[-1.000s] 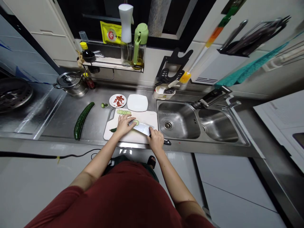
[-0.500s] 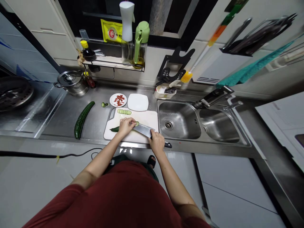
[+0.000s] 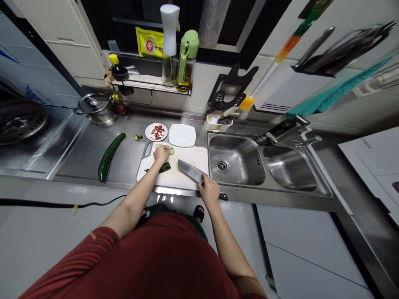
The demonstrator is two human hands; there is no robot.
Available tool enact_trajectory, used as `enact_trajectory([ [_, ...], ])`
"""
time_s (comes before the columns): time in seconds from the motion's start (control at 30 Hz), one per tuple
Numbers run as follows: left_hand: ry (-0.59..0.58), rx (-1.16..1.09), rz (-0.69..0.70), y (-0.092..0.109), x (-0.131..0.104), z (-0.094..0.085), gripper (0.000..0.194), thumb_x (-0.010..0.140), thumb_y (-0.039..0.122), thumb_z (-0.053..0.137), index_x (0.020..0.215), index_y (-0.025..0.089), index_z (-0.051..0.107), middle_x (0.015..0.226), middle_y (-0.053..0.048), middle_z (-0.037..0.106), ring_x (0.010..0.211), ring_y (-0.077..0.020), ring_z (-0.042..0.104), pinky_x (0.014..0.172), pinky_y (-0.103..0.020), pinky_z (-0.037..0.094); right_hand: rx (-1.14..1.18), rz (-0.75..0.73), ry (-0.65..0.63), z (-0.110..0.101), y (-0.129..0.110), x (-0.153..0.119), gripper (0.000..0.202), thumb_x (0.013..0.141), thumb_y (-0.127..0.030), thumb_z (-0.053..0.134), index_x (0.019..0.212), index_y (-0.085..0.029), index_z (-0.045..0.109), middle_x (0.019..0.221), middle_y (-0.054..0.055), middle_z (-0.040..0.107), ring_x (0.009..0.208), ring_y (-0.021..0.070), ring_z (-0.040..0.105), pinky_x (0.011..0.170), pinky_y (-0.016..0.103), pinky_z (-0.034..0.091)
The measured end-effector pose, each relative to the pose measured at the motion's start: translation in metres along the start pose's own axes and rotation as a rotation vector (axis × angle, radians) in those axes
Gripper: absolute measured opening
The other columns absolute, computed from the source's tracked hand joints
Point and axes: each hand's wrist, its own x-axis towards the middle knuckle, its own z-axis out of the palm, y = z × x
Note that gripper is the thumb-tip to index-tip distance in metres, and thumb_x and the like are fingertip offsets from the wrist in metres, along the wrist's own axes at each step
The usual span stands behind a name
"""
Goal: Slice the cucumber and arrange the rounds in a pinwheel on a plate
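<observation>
At the far left part of the white cutting board (image 3: 187, 187), my left hand (image 3: 161, 154) pinches a cucumber slice (image 3: 171, 151) beside the row of slices. Part of that row is hidden behind the fingers. A cut cucumber piece (image 3: 165, 167) lies on the board under my left wrist, its middle partly covered. My right hand (image 3: 209, 189) is wrapped round the black handle of a kitchen knife (image 3: 189, 170). Its broad blade points left over the board, apart from the cucumber.
Behind the board are a plate of chopped red pieces (image 3: 151, 133) and a square white plate (image 3: 182, 135). A whole cucumber (image 3: 109, 158) and cucumber ends (image 3: 137, 137) lie left. A lidded pot (image 3: 98, 109) stands farther back. The double sink (image 3: 237, 155) adjoins the right.
My left hand has left the cucumber piece and moved back and left to the row with a slice. The knife has drawn away from the cucumber to the right.
</observation>
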Motion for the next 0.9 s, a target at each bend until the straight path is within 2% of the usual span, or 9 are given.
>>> enact_trajectory([
  [0.17,0.012,0.038,0.042,0.002,0.013,0.009,0.018,0.077,0.026,0.060,0.091,0.024,0.072,0.093,-0.003,0.073,0.093,-0.0212,0.064,0.089,-0.036,0.039,0.022,0.017,-0.004,0.000,0.001,-0.001,0.041,0.086,-0.026,0.059,0.126,-0.018,0.056,0.101,0.007,0.067,0.093,0.0200,0.057,0.082,0.028,0.034],
  [0.37,0.017,0.109,0.129,0.008,0.020,0.011,0.022,0.078,0.024,0.056,0.093,0.023,0.072,0.094,-0.005,0.073,0.094,-0.0219,0.063,0.091,-0.037,0.037,0.034,0.034,-0.010,0.002,0.004,-0.001,0.041,0.085,-0.026,0.058,0.126,-0.018,0.057,0.100,0.007,0.067,0.094,0.0206,0.058,0.082,0.028,0.035],
  [0.67,0.041,0.264,0.239,0.012,0.019,0.012,0.025,0.082,0.021,0.051,0.095,0.021,0.072,0.092,-0.012,0.071,0.098,-0.0278,0.061,0.090,-0.041,0.033,0.057,0.039,-0.016,0.002,0.004,0.002,0.041,0.086,-0.026,0.057,0.126,-0.019,0.056,0.102,0.007,0.067,0.096,0.0205,0.058,0.084,0.028,0.035],
  [0.9,0.007,0.344,0.253,0.017,0.017,0.011,0.027,0.085,0.022,0.046,0.091,0.021,0.073,0.094,-0.014,0.071,0.101,-0.0295,0.059,0.090,-0.043,0.033,0.058,0.039,-0.016,0.004,0.003,0.004,0.042,0.085,-0.027,0.058,0.126,-0.019,0.056,0.102,0.007,0.067,0.094,0.0202,0.058,0.084,0.028,0.035],
])
